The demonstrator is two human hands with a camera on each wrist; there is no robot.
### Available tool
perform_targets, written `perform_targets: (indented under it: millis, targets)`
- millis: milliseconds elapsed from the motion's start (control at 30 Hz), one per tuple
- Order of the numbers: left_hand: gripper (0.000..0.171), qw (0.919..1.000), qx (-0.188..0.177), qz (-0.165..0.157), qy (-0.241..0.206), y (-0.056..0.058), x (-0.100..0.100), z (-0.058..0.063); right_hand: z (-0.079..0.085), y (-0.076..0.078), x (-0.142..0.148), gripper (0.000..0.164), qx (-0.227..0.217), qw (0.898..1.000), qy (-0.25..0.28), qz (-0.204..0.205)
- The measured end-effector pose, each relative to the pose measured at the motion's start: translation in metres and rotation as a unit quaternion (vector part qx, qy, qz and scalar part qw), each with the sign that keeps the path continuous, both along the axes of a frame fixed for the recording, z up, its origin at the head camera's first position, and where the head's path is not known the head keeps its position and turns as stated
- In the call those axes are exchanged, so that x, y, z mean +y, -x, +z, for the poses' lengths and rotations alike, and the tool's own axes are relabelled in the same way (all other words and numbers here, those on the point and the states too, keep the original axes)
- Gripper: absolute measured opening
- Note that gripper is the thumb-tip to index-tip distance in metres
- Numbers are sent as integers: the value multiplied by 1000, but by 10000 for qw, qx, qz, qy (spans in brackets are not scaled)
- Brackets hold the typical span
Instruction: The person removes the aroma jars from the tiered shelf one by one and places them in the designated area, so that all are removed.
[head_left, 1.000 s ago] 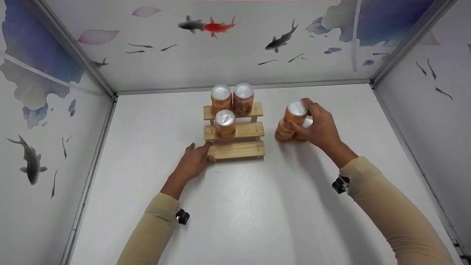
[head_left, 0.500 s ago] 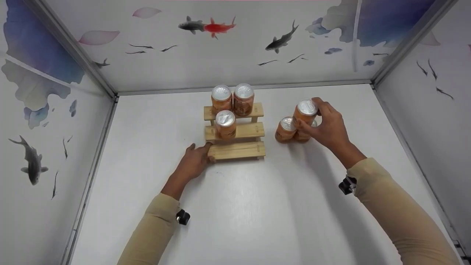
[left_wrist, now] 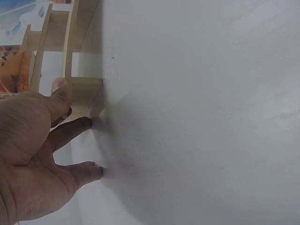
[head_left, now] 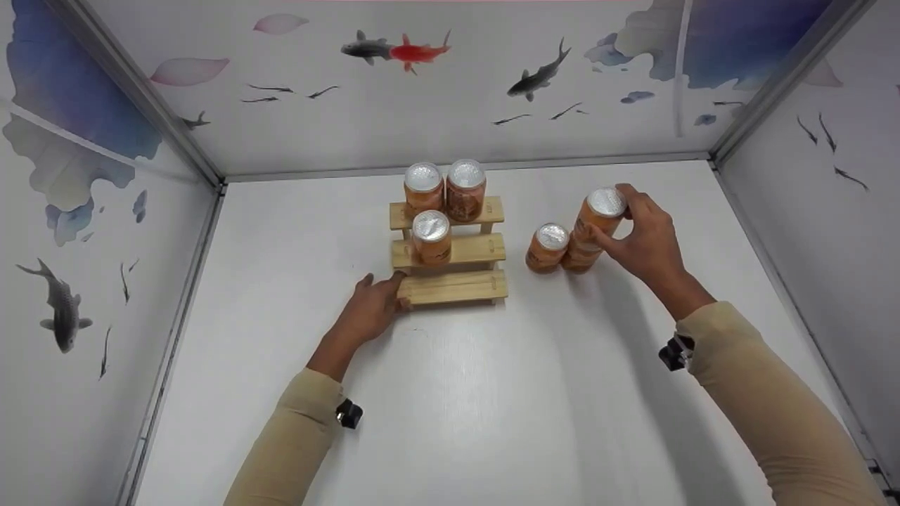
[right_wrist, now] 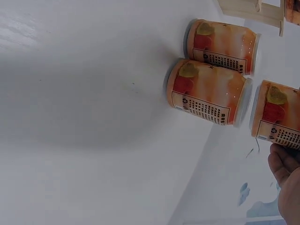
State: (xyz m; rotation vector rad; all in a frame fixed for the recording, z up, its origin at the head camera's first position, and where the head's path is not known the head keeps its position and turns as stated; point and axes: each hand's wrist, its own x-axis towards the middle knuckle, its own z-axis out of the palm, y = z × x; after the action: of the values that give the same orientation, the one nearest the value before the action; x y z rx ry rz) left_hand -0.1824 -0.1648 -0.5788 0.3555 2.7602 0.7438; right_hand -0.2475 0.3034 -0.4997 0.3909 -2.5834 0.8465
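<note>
My right hand grips an orange-labelled can with a silver lid, thumb on one side and fingers on the other. The held can is just above the lid of a standing can, close to it. Beside that stands another such can, upright on the table. My left hand holds the left end of the lowest step of a three-step wooden rack. In the left wrist view its thumb lies on the step's edge, and two fingers reach toward the table. Fingers behind the can are partly hidden.
Two cans stand on the rack's top step, and one can stands at the left of its middle step. White panels printed with fish enclose the white table at the back and sides.
My right hand has carried the held can to the right, from over the left standing can to over the right one. The left hand and the rack have stayed put.
</note>
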Motion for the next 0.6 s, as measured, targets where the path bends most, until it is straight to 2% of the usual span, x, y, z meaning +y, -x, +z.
perform_targets:
  millis: [333,467,600]
  targets:
    - [62,9998,-157,-101,-55,-1,-3,3,0,-1,12,66,-94,9998,140,-132]
    - [60,9995,-285,-37,-97,-1,-3,3,-2,-2,18,66,-65,9997,131,-208]
    - [57,9988,-323,194,-306,-1,-4,0,-3,-1,24,65,28,9995,46,-298]
